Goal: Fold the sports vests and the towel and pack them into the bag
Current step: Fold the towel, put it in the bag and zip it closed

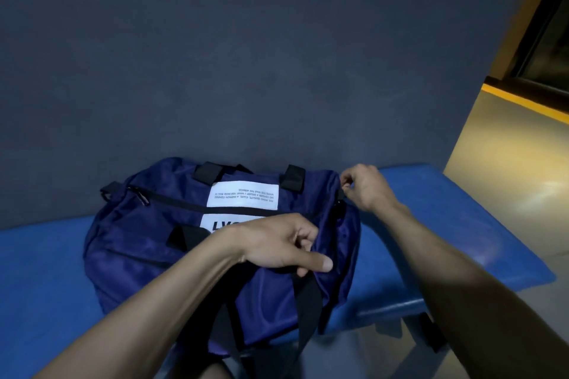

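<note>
Bag (147, 243) label half behind left hand (277, 243)

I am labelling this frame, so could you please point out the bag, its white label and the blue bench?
bag (135, 258): head view, on its navy side panel.
white label (243, 195): head view, on the middle of the printed patch.
blue bench (446, 224): head view, on the bare seat right of the bag.

We saw the navy duffel bag (147, 243) lying on the blue bench (446, 224), against the grey wall (246, 55). Our left hand (277, 243) gripped the bag's fabric near its black strap (304, 301); our right hand (365, 186) pinched something small at the bag's far right end.
</note>
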A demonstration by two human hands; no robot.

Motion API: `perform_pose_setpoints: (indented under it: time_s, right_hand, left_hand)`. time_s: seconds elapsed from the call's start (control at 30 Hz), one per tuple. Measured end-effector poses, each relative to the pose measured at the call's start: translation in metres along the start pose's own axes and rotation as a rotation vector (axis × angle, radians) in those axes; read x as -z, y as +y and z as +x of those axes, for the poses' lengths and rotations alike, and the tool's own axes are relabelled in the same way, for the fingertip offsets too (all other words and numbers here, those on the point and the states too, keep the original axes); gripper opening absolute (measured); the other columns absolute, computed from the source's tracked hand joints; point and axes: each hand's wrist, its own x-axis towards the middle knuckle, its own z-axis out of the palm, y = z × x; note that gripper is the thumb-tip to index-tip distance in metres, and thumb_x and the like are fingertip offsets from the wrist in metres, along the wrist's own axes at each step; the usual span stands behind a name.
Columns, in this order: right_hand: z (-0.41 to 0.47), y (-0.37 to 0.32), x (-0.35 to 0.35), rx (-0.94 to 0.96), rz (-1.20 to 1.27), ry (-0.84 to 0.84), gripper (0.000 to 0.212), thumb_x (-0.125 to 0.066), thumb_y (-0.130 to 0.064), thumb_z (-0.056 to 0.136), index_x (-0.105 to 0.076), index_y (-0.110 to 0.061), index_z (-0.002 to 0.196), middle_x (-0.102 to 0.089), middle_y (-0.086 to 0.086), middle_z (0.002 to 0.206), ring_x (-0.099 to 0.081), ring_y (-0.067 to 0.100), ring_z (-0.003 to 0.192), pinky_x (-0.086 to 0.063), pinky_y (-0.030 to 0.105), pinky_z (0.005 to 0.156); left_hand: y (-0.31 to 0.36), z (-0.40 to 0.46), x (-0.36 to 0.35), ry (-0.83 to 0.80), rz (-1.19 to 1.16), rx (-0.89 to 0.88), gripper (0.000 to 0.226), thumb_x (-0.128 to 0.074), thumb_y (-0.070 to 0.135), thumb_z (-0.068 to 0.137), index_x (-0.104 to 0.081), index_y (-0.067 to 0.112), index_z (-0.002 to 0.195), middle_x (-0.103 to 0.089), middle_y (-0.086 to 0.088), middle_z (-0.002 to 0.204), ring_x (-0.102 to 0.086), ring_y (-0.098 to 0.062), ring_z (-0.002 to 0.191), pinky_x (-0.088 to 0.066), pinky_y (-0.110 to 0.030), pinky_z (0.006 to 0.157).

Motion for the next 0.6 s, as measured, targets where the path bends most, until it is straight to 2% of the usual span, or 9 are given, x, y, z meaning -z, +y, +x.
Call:
perform_pose_setpoints:
  time_s: [0.07,0.13,0.2,0.27,0.33,0.4,0.47,0.53,0.6]
  right_hand:
    - [-0.004,-0.002,-0.006,-0.007,0.111,0.048,0.016,-0.071,-0.01,0.084,-0.07,-0.021,0.073,-0.072,0.006,0.083,-0.067,0.028,0.086,-0.051,0.033,0.076]
    - [-0.012,-0.005,0.002,-0.011,0.233,0.152,0.008,-0.073,-0.018,0.089,-0.074,-0.013,0.082,-0.071,0.005,0.088,-0.066,0.024,0.087,-0.046,0.03,0.077]
    - [-0.028,-0.013,0.016,-0.043,0.324,0.217,0.035,-0.068,-0.036,0.094,-0.065,-0.014,0.067,-0.065,0.002,0.07,-0.062,0.023,0.072,-0.045,0.034,0.07]
    - [-0.05,-0.032,0.033,-0.094,0.384,0.095,0.061,-0.056,-0.061,0.095,-0.048,-0.014,0.057,-0.055,-0.002,0.053,-0.056,0.02,0.057,-0.042,0.034,0.062]
    - [-0.067,-0.05,0.04,-0.179,0.427,-0.121,0.076,-0.048,-0.081,0.086,-0.054,-0.008,0.068,-0.069,0.006,0.066,-0.067,0.021,0.062,-0.052,0.035,0.065]
    - [-0.078,-0.066,0.041,-0.212,0.421,-0.273,0.082,-0.058,-0.086,0.075,-0.064,-0.004,0.086,-0.077,0.011,0.094,-0.074,0.024,0.083,-0.059,0.04,0.078]
    - [-0.085,-0.082,0.034,-0.17,0.395,-0.314,0.061,-0.072,-0.066,0.08,-0.068,-0.013,0.109,-0.074,0.006,0.116,-0.071,0.021,0.099,-0.057,0.035,0.088]
    - [-0.088,-0.092,0.021,-0.147,0.265,-0.299,0.056,-0.069,-0.044,0.093,-0.056,-0.013,0.137,-0.061,0.005,0.138,-0.06,0.024,0.122,-0.048,0.032,0.101]
    - [-0.087,-0.092,0.012,-0.161,0.202,-0.217,0.05,-0.063,-0.037,0.098,-0.053,-0.012,0.14,-0.061,0.006,0.13,-0.058,0.028,0.124,-0.047,0.035,0.103]
  left_hand:
    - [-0.004,-0.01,0.009,0.118,-0.097,-0.038,0.031,-0.068,0.026,0.097,-0.06,0.0,0.082,-0.068,0.001,0.069,-0.047,-0.016,0.056,-0.035,-0.026,0.05]
    - [-0.014,-0.028,0.032,0.374,-0.134,-0.095,0.015,-0.064,0.021,0.099,-0.068,0.009,0.09,-0.069,0.005,0.074,-0.056,-0.012,0.063,-0.044,-0.022,0.055]
    - [-0.034,-0.055,0.066,0.742,0.09,-0.107,0.012,-0.068,0.027,0.097,-0.071,0.016,0.094,-0.072,0.009,0.084,-0.065,-0.006,0.075,-0.053,-0.027,0.071]
    - [-0.059,-0.09,0.099,1.028,0.524,0.132,0.03,-0.064,0.047,0.092,-0.069,0.02,0.104,-0.07,0.0,0.103,-0.067,-0.022,0.098,-0.053,-0.04,0.086]
    - [-0.085,-0.123,0.121,1.084,0.695,0.563,0.055,-0.064,0.062,0.088,-0.06,0.02,0.122,-0.058,-0.011,0.125,-0.056,-0.039,0.115,-0.049,-0.049,0.092]
    - [-0.106,-0.142,0.123,0.984,0.573,0.764,0.073,-0.061,0.075,0.08,-0.056,0.017,0.123,-0.057,-0.016,0.128,-0.057,-0.041,0.115,-0.049,-0.047,0.09]
    - [-0.124,-0.145,0.106,0.916,0.436,0.734,0.065,-0.057,0.072,0.085,-0.061,0.012,0.108,-0.067,-0.019,0.116,-0.063,-0.04,0.106,-0.049,-0.039,0.08]
    - [-0.137,-0.144,0.084,0.939,0.391,0.676,0.054,-0.05,0.063,0.094,-0.06,0.011,0.088,-0.07,-0.017,0.098,-0.066,-0.039,0.097,-0.045,-0.037,0.07]
    - [-0.133,-0.146,0.074,1.04,0.222,0.631,0.054,-0.045,0.057,0.099,-0.059,0.01,0.076,-0.068,-0.015,0.085,-0.065,-0.036,0.087,-0.043,-0.038,0.066]
